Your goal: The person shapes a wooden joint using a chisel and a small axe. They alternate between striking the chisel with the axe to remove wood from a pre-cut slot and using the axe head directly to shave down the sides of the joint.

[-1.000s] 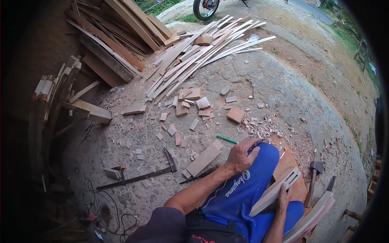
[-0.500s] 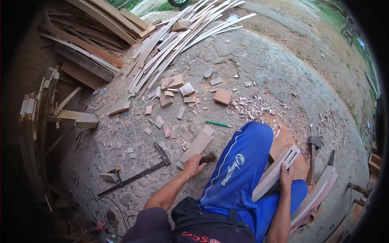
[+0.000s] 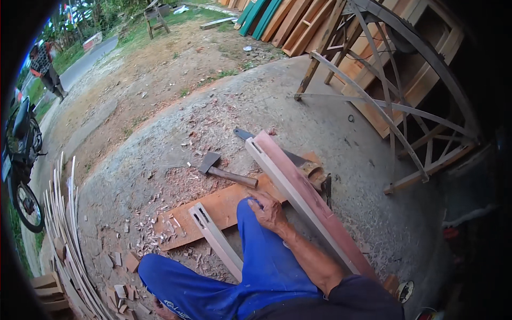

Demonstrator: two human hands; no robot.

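My right hand [image 3: 269, 212] rests at my raised knee, its fingers loosely bent and apart, with nothing visible in them. Just beyond it, the wooden handle of a hatchet [image 3: 232, 175] reaches toward the fingers without touching them. A pale wooden piece with two slots cut in its end [image 3: 216, 234] leans between my legs, over an orange-brown board [image 3: 226, 205]. To the right of the hand lie two long timbers side by side, one pale [image 3: 288, 186], one reddish [image 3: 304, 189]. My left hand [image 3: 164, 310] barely shows beside my other leg at the lower edge; its fingers are hidden.
Wood chips [image 3: 173, 226] litter the concrete. Long thin strips [image 3: 69, 229] and small offcuts [image 3: 120, 292] lie at left. A curved wooden frame [image 3: 394, 106] stands at right, before leaning boards. A motorbike [image 3: 26, 160] and a person [image 3: 47, 69] are at far left.
The view has swung to the right. My right hand has let go of the slotted wooden piece and moved to my knee. My left hand has mostly dropped out of view.
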